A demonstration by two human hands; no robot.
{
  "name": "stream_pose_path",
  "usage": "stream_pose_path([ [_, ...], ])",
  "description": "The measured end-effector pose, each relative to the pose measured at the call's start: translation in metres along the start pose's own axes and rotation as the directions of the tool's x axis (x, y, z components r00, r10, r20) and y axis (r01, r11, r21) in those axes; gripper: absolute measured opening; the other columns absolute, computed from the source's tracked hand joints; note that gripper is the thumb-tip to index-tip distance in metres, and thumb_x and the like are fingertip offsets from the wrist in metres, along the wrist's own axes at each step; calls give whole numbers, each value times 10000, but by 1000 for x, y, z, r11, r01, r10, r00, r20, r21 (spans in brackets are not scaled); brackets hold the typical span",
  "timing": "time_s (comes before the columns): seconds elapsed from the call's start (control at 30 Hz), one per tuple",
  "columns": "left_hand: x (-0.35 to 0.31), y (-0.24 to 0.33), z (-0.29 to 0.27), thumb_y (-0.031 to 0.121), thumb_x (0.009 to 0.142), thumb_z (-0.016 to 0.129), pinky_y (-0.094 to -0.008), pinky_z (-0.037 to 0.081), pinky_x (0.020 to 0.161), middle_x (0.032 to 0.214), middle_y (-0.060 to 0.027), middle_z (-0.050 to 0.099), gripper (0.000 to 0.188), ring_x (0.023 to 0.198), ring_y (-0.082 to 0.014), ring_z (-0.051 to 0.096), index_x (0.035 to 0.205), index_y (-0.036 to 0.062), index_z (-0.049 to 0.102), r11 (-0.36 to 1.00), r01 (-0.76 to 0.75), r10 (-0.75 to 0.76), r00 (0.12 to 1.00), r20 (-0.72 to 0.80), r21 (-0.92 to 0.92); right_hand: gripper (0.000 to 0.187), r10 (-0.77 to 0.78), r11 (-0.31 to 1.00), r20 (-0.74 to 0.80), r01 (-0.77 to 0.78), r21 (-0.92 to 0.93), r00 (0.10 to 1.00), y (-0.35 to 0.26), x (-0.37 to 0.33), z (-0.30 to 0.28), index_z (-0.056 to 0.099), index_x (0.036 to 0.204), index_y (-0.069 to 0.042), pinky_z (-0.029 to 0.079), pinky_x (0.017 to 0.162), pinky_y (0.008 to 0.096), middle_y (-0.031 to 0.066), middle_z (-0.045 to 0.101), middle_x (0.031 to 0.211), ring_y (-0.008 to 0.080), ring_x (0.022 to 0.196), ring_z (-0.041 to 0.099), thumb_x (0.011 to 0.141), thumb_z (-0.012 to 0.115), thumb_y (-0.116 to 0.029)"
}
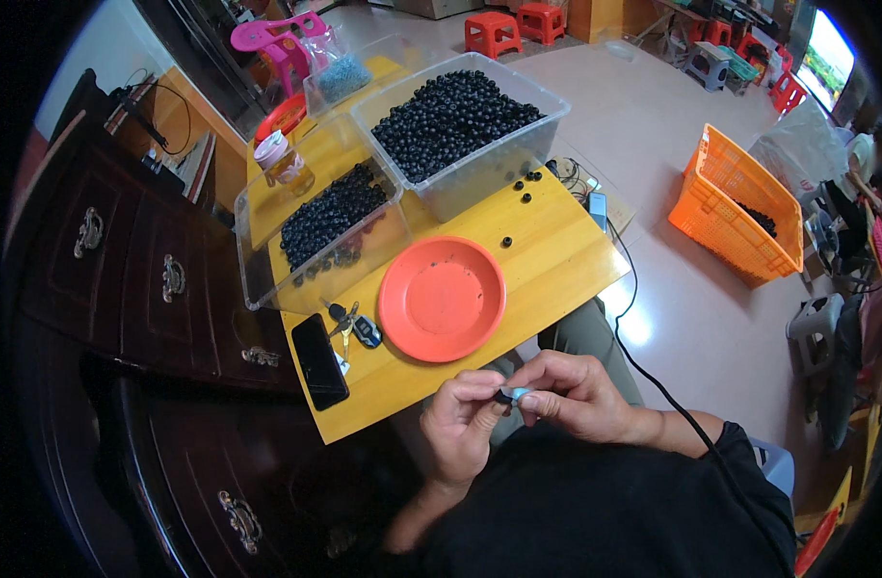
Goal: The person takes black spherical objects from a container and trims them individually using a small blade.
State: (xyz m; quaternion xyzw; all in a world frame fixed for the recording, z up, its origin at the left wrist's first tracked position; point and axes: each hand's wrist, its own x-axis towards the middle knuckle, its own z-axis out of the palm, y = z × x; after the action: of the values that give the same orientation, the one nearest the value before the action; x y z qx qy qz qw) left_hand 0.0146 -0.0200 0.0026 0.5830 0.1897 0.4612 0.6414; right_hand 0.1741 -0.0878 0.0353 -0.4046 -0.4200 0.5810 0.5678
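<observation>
Close in front of my body, my left hand [457, 429] pinches a small black round part [503, 396] between thumb and fingers. Facing it, my right hand [587, 400] grips a small light-blue piece [519, 394] that meets the black part. The fingers hide much of both, so the exact kind of the blue piece does not show. Just beyond my hands sits a shallow orange-red plastic basin [442, 347] with a few dark specks in it.
On the yellow table [547, 246], a large clear bin [450, 200] and a smaller one [253, 279] hold many black parts. Loose black parts, a phone [318, 361], keys [346, 326] and a bottle [285, 166] lie around. An orange crate [720, 231] and a black cable [638, 361] are at right.
</observation>
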Motion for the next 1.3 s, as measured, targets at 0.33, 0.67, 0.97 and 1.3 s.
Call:
stream_pose_path([
  [0.33, 0, 2, -2, -45, 840, 597, -274, 470, 815, 1018, -158, 569, 156, 916, -170, 566, 963, -46, 501, 998, -32, 32, 999, 7, -58, 257, -183, 912, 82, 200, -358, 980, -10, 0, 3, 565, 1102, 32, 509, 703, 245, 110, 644, 939, 142, 830, 650, 871, 603, -75],
  [0.67, 0, 6, -1, -45, 840, 597, -274, 474, 808, 1008, -154, 573, 143, 909, -170, 570, 956, -42, 512, 998, -26, 27, 1000, 16, -50, 266, -160, 934, 77, 176, -310, 984, -7, -1, 1, 576, 1095, 35, 502, 696, 237, 106, 654, 927, 136, 820, 648, 860, 621, -82],
  [0.97, -1, 3, -1, -64, 829, 599, -270, 479, 797, 1008, -156, 570, 149, 907, -169, 568, 954, -49, 519, 990, 15, -15, 1000, 7, -140, 236, -161, 925, 41, 165, -343, 986, -4, -2, 1, 612, 1065, 23, 485, 646, 235, 100, 659, 876, 127, 753, 636, 855, 627, -83],
  [1.3, -2, 4, -1, -71, 824, 604, -251, 495, 738, 991, -156, 575, 146, 827, -150, 581, 941, -44, 521, 985, 88, -92, 996, -15, -146, 251, 29, 1000, -67, -29, -6, 997, 9, -3, 0, 567, 1109, -8, 421, 537, 189, 67, 632, 802, 84, 646, 573, 885, 599, -116],
])
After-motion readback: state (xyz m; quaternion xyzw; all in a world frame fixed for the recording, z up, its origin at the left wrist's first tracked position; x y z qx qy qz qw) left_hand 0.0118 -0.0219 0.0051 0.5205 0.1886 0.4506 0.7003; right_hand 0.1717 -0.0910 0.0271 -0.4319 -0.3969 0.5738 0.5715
